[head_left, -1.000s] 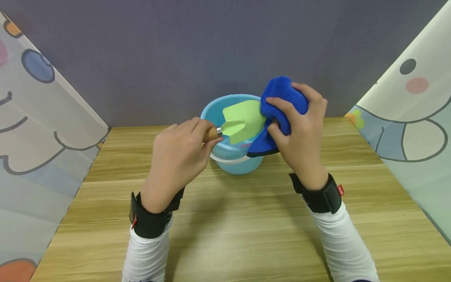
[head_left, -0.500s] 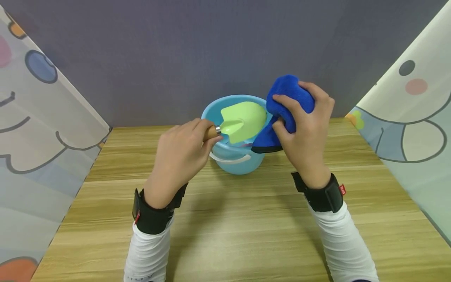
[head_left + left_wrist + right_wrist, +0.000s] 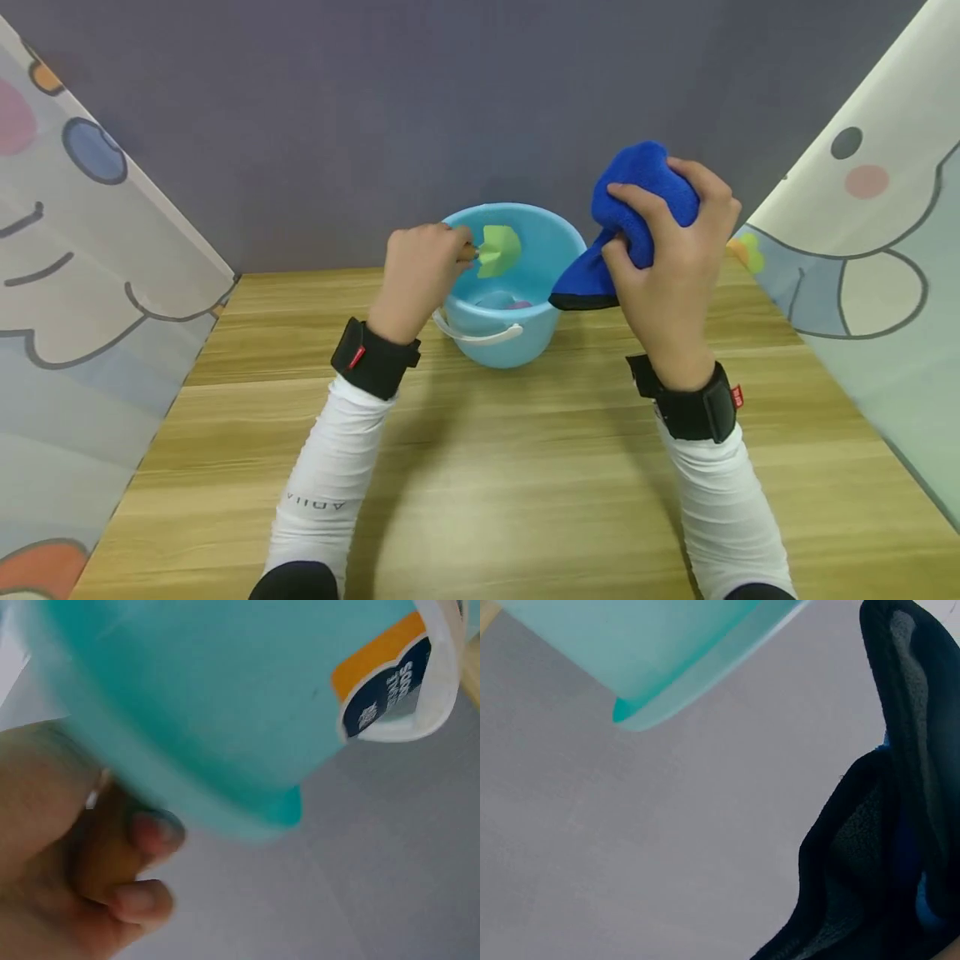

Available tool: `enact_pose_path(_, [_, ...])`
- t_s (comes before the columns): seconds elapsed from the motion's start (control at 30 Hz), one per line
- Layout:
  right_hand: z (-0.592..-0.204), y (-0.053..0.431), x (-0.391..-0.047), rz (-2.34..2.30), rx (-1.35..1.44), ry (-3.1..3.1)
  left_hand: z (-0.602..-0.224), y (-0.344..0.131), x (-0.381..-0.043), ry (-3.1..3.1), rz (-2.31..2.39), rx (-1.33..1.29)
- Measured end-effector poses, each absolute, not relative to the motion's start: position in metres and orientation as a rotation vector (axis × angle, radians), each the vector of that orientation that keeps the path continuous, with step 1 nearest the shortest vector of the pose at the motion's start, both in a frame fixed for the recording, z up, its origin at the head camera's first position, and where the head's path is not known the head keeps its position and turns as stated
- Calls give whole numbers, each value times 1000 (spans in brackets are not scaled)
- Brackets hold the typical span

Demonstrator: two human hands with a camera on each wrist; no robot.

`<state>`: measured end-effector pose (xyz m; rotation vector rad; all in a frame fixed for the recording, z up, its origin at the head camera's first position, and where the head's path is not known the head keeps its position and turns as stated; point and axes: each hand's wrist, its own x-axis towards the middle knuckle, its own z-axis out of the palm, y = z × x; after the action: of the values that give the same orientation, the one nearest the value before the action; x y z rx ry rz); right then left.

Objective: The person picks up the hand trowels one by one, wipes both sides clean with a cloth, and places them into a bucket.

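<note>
My left hand [image 3: 426, 271] grips the wooden handle [image 3: 109, 847] of a small trowel, its fingers curled round it at the left rim of a light blue bucket [image 3: 502, 337]. The trowel's pale green blade [image 3: 499, 251] points right, inside the bucket's mouth in the head view. Right of the bucket, my right hand [image 3: 675, 267] holds a bunched blue cloth [image 3: 648, 187] with a dark edge, pinched between thumb and fingers. One corner of the cloth hangs down near the bucket's right rim. Dark-edged folds of the cloth [image 3: 855, 855] fill the right side of the right wrist view.
The bucket stands on a wood-grain table [image 3: 480, 500] against a grey back wall [image 3: 375, 125]. A small pinkish thing [image 3: 519, 305] lies in the bucket. Its white handle [image 3: 480, 337] hangs at the front. Cartoon-printed panels [image 3: 862, 250] flank the table.
The left hand has carried the trowel away from me, down into the bucket's mouth. The right hand has drawn the cloth up and right, off the blade and apart from it.
</note>
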<state>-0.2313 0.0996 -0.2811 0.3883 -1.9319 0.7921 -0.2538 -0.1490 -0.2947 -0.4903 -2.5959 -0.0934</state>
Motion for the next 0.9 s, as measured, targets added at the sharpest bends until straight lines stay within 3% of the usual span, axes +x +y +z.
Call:
enact_pose_path(0.23, [-276, 105, -230, 790, 378, -1919, -292, -131, -269, -2905, 54, -571])
enact_pose_path(0.9, [-282, 105, -229, 828, 411, -1983, -283, -119, -265, -3233, -423, -858])
